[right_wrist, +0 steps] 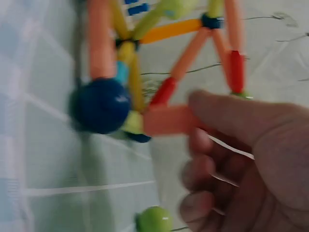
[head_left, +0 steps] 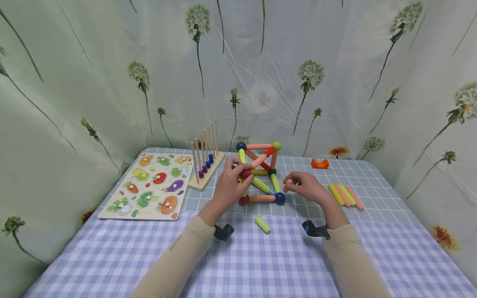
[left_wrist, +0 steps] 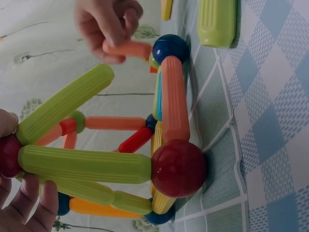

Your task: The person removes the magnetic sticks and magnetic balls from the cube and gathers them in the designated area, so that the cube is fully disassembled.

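Note:
A frame of coloured rods and balls [head_left: 261,174] stands on the green-checked mat. My left hand [head_left: 238,171] grips a red ball [head_left: 244,174] at the frame's upper front-left corner; this ball [left_wrist: 7,155] tops a green rod [left_wrist: 84,164] that runs to a lower red ball [left_wrist: 178,168]. My right hand [head_left: 290,182] pinches a short orange rod [head_left: 288,182] just above the front-right blue ball [head_left: 280,198]. In the right wrist view the orange rod [right_wrist: 169,120] lies close beside that blue ball [right_wrist: 101,105]; whether they touch is blurred.
A vegetable puzzle board [head_left: 149,186] lies at the left, with a peg stand holding beads [head_left: 205,165] beside it. One loose green rod [head_left: 262,224] lies in front of the frame. Several rods [head_left: 346,195] lie at the right, an orange piece [head_left: 320,163] behind them. Flowered curtains enclose the table.

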A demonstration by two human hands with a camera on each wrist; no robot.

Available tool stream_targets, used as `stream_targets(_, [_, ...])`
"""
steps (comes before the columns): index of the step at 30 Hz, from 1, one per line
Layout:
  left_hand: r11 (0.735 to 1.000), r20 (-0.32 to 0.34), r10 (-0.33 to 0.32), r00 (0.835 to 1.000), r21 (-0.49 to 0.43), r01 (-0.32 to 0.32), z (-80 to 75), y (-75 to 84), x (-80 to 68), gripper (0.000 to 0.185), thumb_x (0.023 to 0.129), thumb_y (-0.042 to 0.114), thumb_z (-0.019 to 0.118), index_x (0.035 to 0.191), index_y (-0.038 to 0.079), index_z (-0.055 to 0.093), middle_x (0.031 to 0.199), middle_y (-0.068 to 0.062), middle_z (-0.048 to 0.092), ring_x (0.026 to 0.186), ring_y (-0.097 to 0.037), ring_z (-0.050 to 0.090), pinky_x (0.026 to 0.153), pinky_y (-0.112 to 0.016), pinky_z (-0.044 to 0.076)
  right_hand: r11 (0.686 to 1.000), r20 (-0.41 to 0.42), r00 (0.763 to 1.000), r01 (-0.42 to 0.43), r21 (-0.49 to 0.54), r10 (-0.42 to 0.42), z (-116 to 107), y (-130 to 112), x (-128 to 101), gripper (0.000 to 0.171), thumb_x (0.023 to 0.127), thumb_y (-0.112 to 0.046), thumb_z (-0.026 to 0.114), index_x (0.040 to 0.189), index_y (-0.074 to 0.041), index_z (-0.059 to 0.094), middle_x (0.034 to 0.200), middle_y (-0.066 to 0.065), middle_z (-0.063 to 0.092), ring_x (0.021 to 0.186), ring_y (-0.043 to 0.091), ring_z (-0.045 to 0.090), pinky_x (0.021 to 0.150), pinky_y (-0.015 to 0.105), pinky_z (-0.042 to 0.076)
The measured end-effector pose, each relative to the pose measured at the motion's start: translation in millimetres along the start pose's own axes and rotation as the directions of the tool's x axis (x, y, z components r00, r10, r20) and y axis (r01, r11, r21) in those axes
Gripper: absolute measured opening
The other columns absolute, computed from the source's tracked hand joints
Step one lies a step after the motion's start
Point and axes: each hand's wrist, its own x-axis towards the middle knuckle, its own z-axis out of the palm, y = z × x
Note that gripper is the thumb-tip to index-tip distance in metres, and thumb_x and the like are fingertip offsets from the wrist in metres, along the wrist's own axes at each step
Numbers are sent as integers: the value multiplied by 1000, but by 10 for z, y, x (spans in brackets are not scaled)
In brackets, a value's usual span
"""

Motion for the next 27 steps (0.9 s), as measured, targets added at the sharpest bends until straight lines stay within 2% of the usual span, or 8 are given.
stream_targets(2, [1000, -4, 6, 1000, 3, -6, -2, 2, 9, 24, 90, 17, 74, 114, 18, 72, 111, -6, 45, 81, -18, 55, 68, -22, 52, 999, 82, 996, 16, 29, -19, -49, -15, -49, 22, 98, -22, 63, 112, -6, 69, 93, 7, 74, 82, 25, 55, 68, 32, 50])
stream_targets(4, [1000, -1, 9, 1000, 5, -9, -1, 3, 13, 24, 90, 17, 74, 114, 18, 72, 111, -6, 45, 82, -18, 55, 69, -22, 53, 998, 177, 983, 34, 51, -42, -74, -22, -89, 21, 99, -23, 63, 111, -7, 70, 93, 5, 74, 81, 25, 55, 67, 34, 50])
stream_targets(8, [1000, 3, 5, 1000, 6, -5, 4, -1, 13, 24, 90, 17, 74, 114, 18, 72, 111, -6, 45, 83, -17, 55, 69, -23, 54, 996, 368, 927, 53, 70, -75, -44, -52, -140, 18, 98, -25, 64, 106, -11, 72, 92, 1, 69, 74, 21, 54, 64, 31, 48])
stream_targets(12, [1000, -2, 1, 1000, 4, -1, 0, -1, 6, 24, 90, 17, 74, 113, 17, 72, 111, -6, 45, 82, -17, 56, 70, -27, 56, 996, 491, 866, 83, 44, -94, 66, -97, -146, 12, 97, -24, 65, 100, -16, 73, 88, -1, 66, 73, 16, 54, 66, 28, 46])
stream_targets(15, [1000, 3, -4, 1000, 3, 4, -1, 4, -2, 24, 90, 17, 75, 113, 16, 72, 111, -6, 45, 82, -16, 56, 71, -29, 57, 994, 531, 841, 104, 28, -103, 163, -118, -134, 8, 96, -23, 65, 98, -20, 73, 88, -2, 65, 76, 16, 54, 67, 28, 46])
stream_targets(21, [1000, 2, -15, 1000, -2, 15, -6, 10, -8, 24, 90, 17, 75, 114, 17, 72, 111, -6, 44, 83, -15, 55, 70, -26, 56, 992, 538, 834, 117, 42, -121, 317, -172, -100, 10, 95, -23, 67, 104, -22, 72, 99, -2, 62, 86, 16, 53, 73, 29, 44])
stream_targets(27, [1000, 4, -3, 1000, -7, 3, -11, 7, 4, 23, 90, 16, 74, 113, 17, 72, 111, -5, 44, 82, -15, 53, 68, -22, 52, 983, 546, 818, 171, 68, -180, 397, -234, -81, 22, 91, -23, 73, 113, -22, 70, 108, 1, 60, 91, 16, 51, 76, 30, 44])
